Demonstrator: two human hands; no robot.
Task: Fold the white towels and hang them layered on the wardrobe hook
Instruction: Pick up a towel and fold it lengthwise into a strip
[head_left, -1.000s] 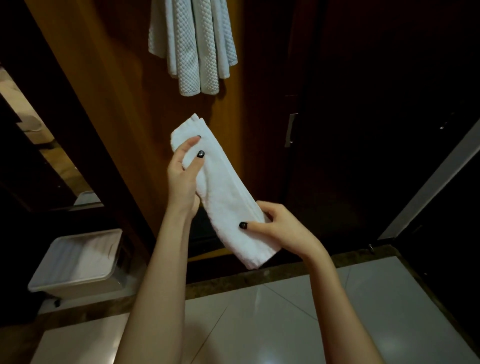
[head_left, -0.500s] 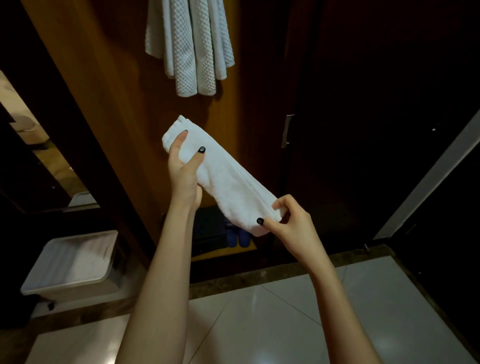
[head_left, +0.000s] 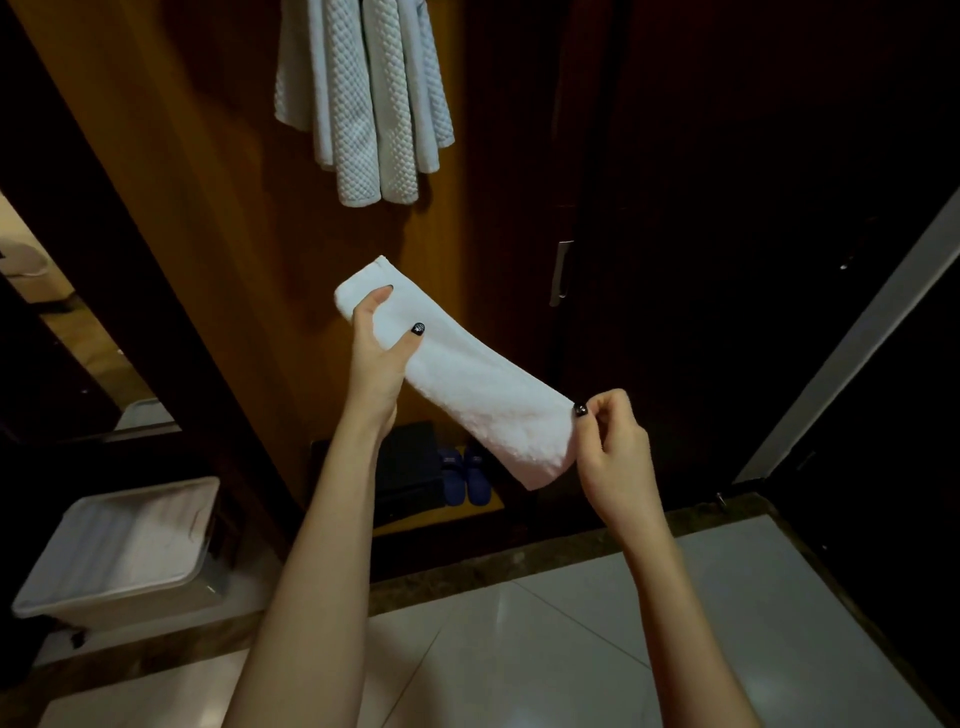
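- Your left hand (head_left: 376, 358) grips the upper end of the folded towel (head_left: 467, 384), with the thumb across its front.
- Your right hand (head_left: 613, 457) pinches the lower end between the thumb and curled fingers.
- The folded towel is a narrow white strip held in the air between your hands, slanting from ten o'clock down to four o'clock.
- At twelve o'clock above it, the hung towels (head_left: 363, 104) drape against the wooden wardrobe panel (head_left: 208, 208).
- At six o'clock below it sit blue slippers (head_left: 465, 475).
- At eight o'clock a white tub (head_left: 130, 545) stands on the floor.
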